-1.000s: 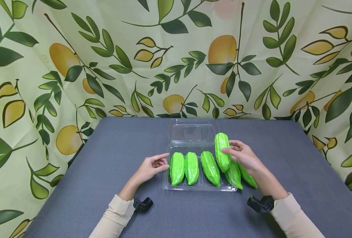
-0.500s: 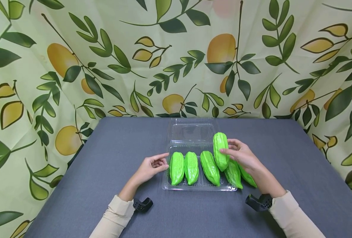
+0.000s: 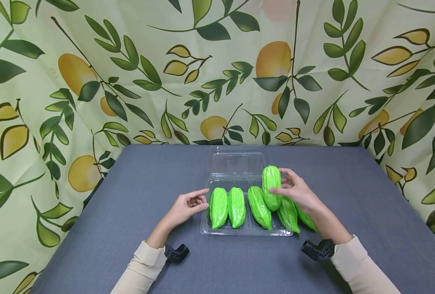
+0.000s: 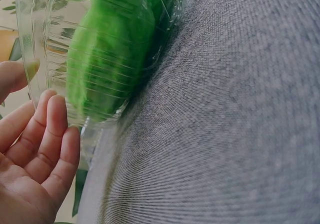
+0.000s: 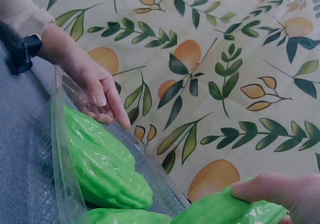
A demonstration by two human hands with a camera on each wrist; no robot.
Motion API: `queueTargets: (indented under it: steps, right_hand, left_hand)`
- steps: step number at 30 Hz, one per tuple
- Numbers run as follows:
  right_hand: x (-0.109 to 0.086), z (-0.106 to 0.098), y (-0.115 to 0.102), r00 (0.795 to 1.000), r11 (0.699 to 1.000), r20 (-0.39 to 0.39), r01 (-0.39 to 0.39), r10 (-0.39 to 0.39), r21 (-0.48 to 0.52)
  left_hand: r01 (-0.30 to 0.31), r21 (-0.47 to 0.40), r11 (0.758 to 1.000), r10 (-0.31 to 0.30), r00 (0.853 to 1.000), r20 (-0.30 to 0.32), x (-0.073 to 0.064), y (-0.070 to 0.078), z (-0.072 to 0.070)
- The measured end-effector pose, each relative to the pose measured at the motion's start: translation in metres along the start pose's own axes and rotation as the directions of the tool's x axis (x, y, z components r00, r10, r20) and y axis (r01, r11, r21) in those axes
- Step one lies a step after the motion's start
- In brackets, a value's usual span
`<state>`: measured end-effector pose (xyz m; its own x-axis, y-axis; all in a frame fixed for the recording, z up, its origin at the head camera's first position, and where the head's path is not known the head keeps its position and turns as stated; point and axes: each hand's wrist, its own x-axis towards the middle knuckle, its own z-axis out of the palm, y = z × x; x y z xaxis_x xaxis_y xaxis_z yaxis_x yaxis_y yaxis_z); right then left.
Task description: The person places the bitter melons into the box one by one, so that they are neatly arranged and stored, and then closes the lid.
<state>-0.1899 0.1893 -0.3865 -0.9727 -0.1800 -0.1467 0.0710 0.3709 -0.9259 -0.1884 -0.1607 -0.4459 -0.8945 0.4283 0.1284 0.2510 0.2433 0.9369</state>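
While the left hand [image 3: 185, 209] looks relaxed, the right hand [image 3: 299, 194] pinches a ribbed, glossy-green gourd [image 3: 271, 181].

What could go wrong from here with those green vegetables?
The held vegetable might slip: it looks glossy, and the right grip holds it from one side. It might also bump the slanted vegetable close by and nudge it out of place. And the clear container, which looks thin, could shift if knocked.
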Motion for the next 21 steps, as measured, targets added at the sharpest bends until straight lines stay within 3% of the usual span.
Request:
queueTargets:
  steps: [9, 15, 21]
  right_hand:
    - [0.0015, -0.0013, -0.0016, 0.997, 0.996, 0.011, 0.074, -0.074, -0.047]
    - [0.0028, -0.0028, -0.0041, 0.995, 0.987, -0.048, 0.080, -0.087, -0.140]
    - [0.0044, -0.0041, -0.0039, 0.996, 0.984, -0.052, 0.059, -0.069, -0.167]
  left_hand:
    - [0.002, -0.015, 1.000, -0.002, 1.000, 0.004, 0.0004, 0.0020, 0.0001]
    - [-0.008, -0.013, 1.000, 0.008, 1.000, 0.002, 0.0006, 0.0023, 0.0003]
    - [-0.007, -0.012, 1.000, 0.007, 1.000, 0.005, 0.0004, 0.0014, 0.0002]
